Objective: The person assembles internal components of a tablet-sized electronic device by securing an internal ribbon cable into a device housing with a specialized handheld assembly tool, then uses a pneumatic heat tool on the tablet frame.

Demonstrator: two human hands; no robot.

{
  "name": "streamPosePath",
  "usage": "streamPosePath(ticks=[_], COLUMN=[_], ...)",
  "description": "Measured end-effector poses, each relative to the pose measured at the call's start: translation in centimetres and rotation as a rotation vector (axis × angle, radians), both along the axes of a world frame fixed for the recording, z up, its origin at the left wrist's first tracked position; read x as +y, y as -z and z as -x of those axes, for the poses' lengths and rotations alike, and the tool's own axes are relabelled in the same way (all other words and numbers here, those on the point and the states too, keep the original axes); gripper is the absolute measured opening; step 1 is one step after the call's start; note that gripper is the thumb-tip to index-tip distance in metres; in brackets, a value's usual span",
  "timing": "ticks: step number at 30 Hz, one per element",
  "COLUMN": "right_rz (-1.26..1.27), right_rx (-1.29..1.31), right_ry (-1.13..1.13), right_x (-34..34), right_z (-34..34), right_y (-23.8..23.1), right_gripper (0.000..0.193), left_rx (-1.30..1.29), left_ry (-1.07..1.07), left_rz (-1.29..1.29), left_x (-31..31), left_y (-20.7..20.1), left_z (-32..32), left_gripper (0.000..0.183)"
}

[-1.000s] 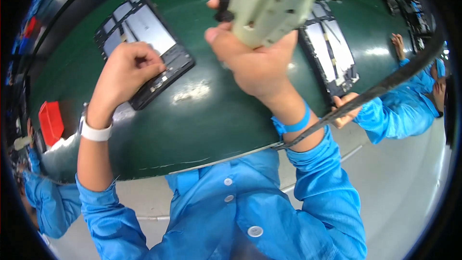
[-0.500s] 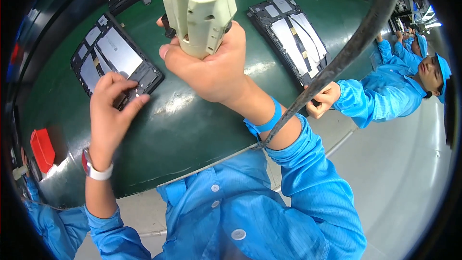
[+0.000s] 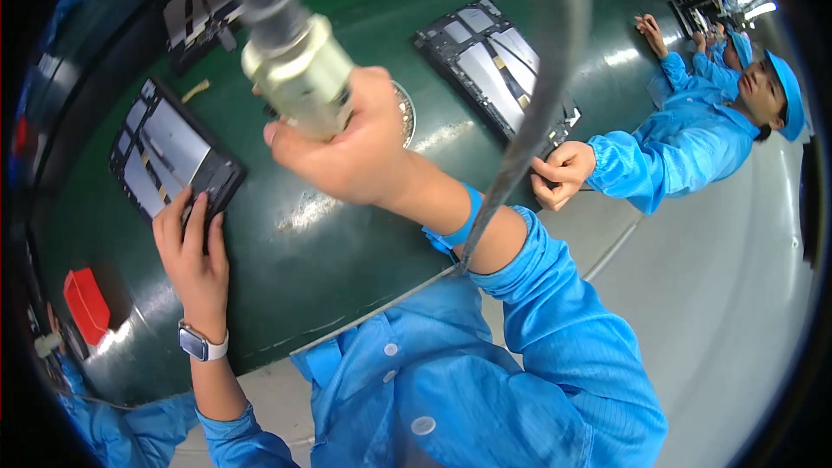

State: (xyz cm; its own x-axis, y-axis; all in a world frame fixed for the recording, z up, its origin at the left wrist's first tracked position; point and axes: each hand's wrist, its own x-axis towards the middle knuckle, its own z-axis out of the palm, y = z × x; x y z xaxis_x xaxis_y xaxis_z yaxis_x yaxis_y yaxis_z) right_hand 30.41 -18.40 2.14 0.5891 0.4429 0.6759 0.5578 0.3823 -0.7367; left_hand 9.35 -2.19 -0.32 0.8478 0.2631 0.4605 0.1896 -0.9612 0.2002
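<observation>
Uncurled: my left hand (image 3: 194, 258), outspread on fragile-looking black-silver rectangular panel (image 3: 176, 137), best rim-held; right hand (image 3: 351, 152) gripped cream plastic tool (image 3: 305, 80).

My widest opening is the near middle of the green table (image 3: 334, 273).

I can pass between the left hand (image 3: 192, 251) and the right forearm (image 3: 438, 199); beyond, the right hand (image 3: 347, 143) with its pale power tool (image 3: 303, 87) blocks the way, a round dish (image 3: 407, 113) beside it. At right, a dark cable (image 3: 559, 43) crosses before the flat device (image 3: 468, 69), and a co-worker's hand (image 3: 562, 175) occupies its near end.
</observation>
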Motion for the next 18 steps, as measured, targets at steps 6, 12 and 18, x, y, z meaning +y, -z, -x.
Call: streamPosePath(ticks=[6,12,18], right_rz=[-0.071,-0.168,-0.209], right_rx=[0.000,0.070,0.024], right_ry=[-0.061,-0.096,-0.020], right_x=[-0.6,-0.5,-0.6], right_z=[0.6,1.3,2.1], right_y=[-0.9,-0.9,-0.6], right_gripper=[0.032,0.033,0.028], left_rx=[-0.014,0.059,-0.009], left_ry=[-0.118,-0.134,0.035], left_rz=[-0.119,-0.258,-0.206], left_x=[4.6,12.5,22.2], left_y=[0.0,0.8,2.1], left_z=[1.0,-0.1,-2.7], left_gripper=[0.030,0.035,0.038])
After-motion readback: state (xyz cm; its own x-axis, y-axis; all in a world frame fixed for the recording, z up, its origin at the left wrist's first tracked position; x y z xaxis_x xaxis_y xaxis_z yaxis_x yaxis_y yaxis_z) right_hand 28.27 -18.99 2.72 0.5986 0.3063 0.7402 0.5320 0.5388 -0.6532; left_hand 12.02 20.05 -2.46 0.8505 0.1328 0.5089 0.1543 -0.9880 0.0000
